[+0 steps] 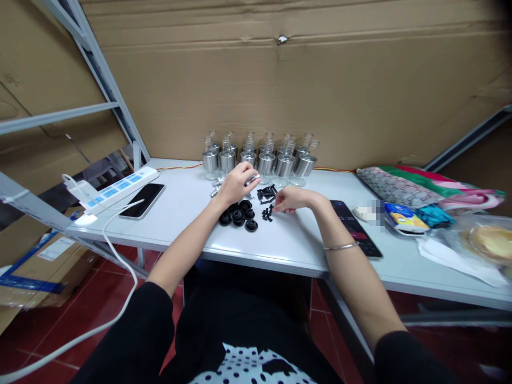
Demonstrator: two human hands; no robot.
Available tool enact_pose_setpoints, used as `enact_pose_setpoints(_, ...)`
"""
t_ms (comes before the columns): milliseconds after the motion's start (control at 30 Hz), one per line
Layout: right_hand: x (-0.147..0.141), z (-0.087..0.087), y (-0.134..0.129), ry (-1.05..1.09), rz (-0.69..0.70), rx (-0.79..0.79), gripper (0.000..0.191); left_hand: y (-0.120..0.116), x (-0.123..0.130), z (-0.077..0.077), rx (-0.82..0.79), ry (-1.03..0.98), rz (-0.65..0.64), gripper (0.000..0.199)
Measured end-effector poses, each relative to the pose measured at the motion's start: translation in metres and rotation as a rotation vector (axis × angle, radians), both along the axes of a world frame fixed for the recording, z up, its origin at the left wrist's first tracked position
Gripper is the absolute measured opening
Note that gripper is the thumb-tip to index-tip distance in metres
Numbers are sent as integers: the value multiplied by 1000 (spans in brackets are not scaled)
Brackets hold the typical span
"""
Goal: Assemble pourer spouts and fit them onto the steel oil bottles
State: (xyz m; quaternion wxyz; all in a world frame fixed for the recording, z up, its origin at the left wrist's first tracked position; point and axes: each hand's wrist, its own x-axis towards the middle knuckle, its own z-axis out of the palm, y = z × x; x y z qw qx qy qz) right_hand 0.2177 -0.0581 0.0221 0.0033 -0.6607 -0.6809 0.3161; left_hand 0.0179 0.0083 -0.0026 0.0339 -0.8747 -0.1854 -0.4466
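My left hand [239,182] is closed round a small shiny metal part [253,180], above the middle of the table. Below that hand lies a heap of round black caps [238,215], and several small silvery pieces [216,186] lie partly hidden behind it. My right hand [291,200] has its fingertips pinched together at the edge of a cluster of tiny black pieces [267,213]. Whatever is between those fingertips is too small to make out. Just beyond lie short black stick-like parts [266,193].
Rows of glass bottles with metal bands [266,162] stand by the cardboard wall [256,80]. On the left are a power strip [120,189] and a phone [143,201] with a white cable. To the right lie a dark phone [356,229], a tissue pack [406,217] and folded cloth [400,186].
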Motion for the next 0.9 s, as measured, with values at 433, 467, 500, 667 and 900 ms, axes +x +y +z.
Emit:
enact_pose_setpoints(433, 2, 1, 1, 5, 15, 17, 16, 1, 0, 0, 0, 2, 3, 15)
enact_pose_setpoints(467, 4, 0, 2, 8, 13, 23, 15, 1, 0, 0, 1, 3, 3, 15)
enact_pose_setpoints(500, 5, -1, 2, 7, 10, 36, 14, 0, 0, 0, 1, 4, 3, 15)
enact_pose_setpoints(667, 8, -6, 6, 27, 20, 78, 5, -1, 0, 0, -2, 3, 7, 15)
enact_pose_setpoints(900, 8, -8, 5, 163, -52, -4, 10, -2, 0, 0, -13, 8, 12, 15)
